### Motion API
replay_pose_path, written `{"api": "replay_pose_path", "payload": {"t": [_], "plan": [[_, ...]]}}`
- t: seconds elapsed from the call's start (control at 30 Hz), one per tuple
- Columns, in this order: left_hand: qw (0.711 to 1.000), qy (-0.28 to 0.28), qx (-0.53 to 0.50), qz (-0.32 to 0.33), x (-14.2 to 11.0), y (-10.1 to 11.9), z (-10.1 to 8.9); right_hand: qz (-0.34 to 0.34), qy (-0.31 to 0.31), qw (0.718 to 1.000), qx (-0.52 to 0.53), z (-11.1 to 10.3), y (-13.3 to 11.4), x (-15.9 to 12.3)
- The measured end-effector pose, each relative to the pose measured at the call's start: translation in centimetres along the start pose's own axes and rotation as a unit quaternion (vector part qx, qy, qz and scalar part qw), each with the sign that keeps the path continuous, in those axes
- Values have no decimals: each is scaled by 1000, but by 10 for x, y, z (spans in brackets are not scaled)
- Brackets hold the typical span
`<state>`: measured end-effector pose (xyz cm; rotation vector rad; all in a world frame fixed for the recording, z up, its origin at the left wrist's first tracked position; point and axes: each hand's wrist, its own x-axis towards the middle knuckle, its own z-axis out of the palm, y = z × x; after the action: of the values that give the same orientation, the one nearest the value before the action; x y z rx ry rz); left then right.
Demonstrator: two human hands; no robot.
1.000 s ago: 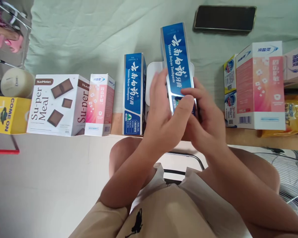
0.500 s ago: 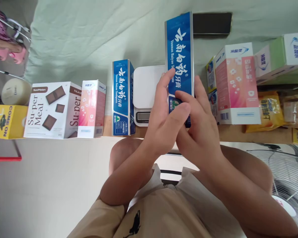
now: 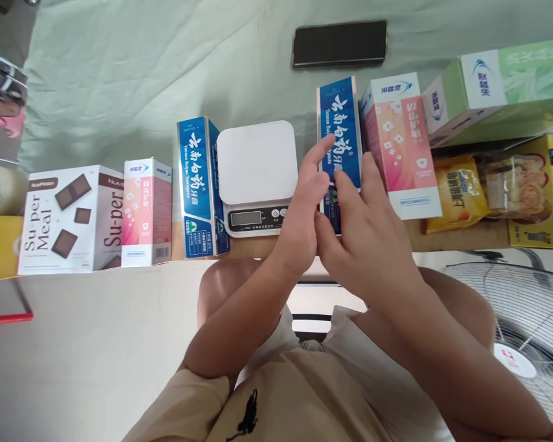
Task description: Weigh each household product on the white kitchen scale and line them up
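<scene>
A blue toothpaste box stands on the right of a white digital kitchen scale, close against a pink-and-white box. My left hand is at its lower left, with the index finger reaching onto the printed front. Around its lower right side is my right hand, one finger over the front and another along the right edge. Both hands grip the box between them, and they cover much of its lower end. A second blue toothpaste box is on the scale's left.
A black phone lies on the green cloth. To the left are a pink box and a Su-per Meal box. On the right are a pink box, a green box, a yellow packet and a fan.
The toothpaste box has come down and right from over the scale's edge to beside the right pink box, both hands with it. The scale's plate is now uncovered. The view has shifted right.
</scene>
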<state>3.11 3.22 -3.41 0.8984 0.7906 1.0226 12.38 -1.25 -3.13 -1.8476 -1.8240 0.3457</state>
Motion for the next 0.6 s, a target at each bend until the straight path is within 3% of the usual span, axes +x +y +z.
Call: {"api": "replay_pose_path", "payload": {"t": [0.2,0.3,0.43,0.6], "plan": [[992,70,70,-80,-3,8,1,-115,-76,990,-4,-16,-11,-4],[988,81,88,-100,-3,11,-4,-129,-108,986,13,-14,-13,-3],[993,67,60,-79,-2,7,-10,-129,-139,982,-16,-7,-12,0],[996,33,55,-55,-2,0,-13,-132,-133,982,-28,-6,-11,4]]}}
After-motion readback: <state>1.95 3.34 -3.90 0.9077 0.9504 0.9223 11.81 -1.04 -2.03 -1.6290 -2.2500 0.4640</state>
